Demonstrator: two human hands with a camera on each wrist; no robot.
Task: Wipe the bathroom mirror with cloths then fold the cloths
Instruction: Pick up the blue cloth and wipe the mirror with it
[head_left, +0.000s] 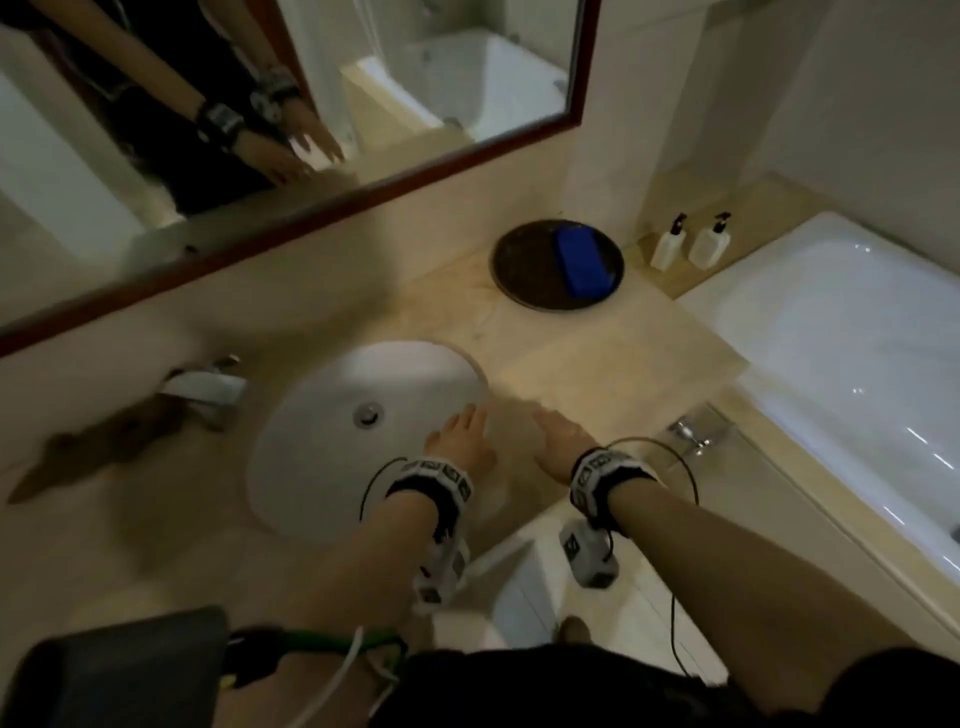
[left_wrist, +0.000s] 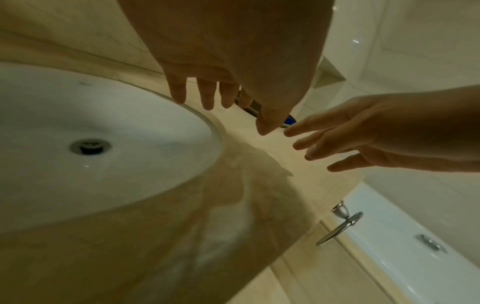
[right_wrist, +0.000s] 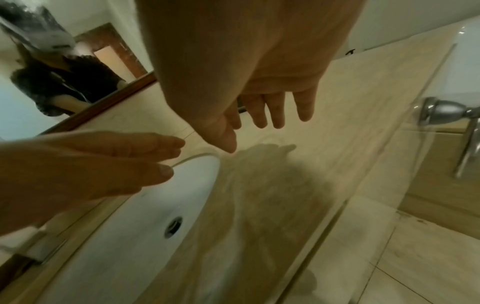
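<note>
The mirror (head_left: 291, 93) in its brown frame hangs at the upper left and reflects my arms. A folded blue cloth (head_left: 582, 262) lies on a dark round tray (head_left: 519, 260) at the back of the counter. A brown cloth (head_left: 104, 441) lies crumpled, blurred, left of the faucet (head_left: 208, 387). My left hand (head_left: 460, 436) hovers over the sink's right rim, fingers straight, holding nothing (left_wrist: 207, 92). My right hand (head_left: 558, 441) is beside it above the counter, also flat and empty (right_wrist: 267, 111). Only a sliver of the blue cloth (left_wrist: 289, 120) shows past my left thumb.
A white oval sink (head_left: 337, 431) is set into the beige counter (head_left: 597, 353). A bathtub (head_left: 831, 364) lies to the right, with two pump bottles (head_left: 691, 241) on its ledge. A chrome handle (head_left: 688, 436) sticks out below the counter edge. A black object (head_left: 119, 670) sits at lower left.
</note>
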